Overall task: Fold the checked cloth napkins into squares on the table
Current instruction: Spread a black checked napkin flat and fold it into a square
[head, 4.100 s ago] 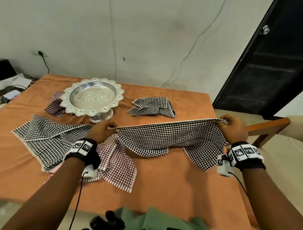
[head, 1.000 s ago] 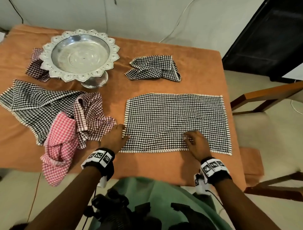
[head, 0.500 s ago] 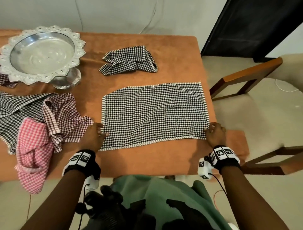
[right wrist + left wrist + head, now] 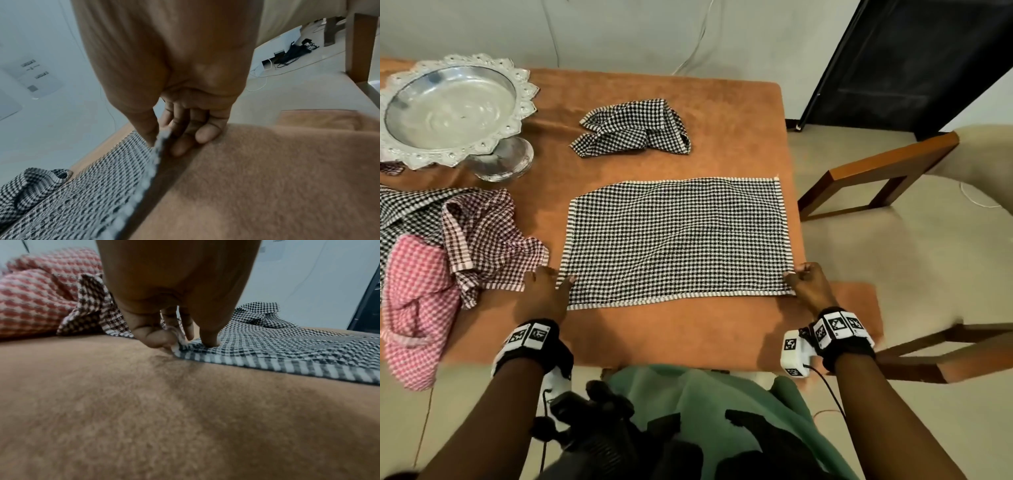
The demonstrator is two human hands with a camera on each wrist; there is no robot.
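A black-and-white checked napkin (image 4: 674, 240) lies flat as a wide rectangle on the orange-covered table (image 4: 688, 335). My left hand (image 4: 563, 279) is at its near left corner. In the left wrist view the thumb and curled fingers of that hand (image 4: 183, 342) pinch the raised hem of the napkin (image 4: 267, 353). My right hand (image 4: 791, 274) is at the near right corner. In the right wrist view this hand (image 4: 162, 142) has its thumb on top of the napkin (image 4: 92, 186) and its fingers under the lifted edge.
A crumpled black-and-white napkin (image 4: 633, 128) lies behind the flat one. A silver pedestal bowl (image 4: 448, 109) stands at the back left. A maroon checked napkin (image 4: 482, 240) and a pink one (image 4: 417, 301) are piled at the left. A wooden chair (image 4: 893, 171) stands close to the table's right edge.
The napkin, earlier stretched in the air, now lies flat. Over the last second my right hand slid from the middle of the near edge to the right corner and took hold.
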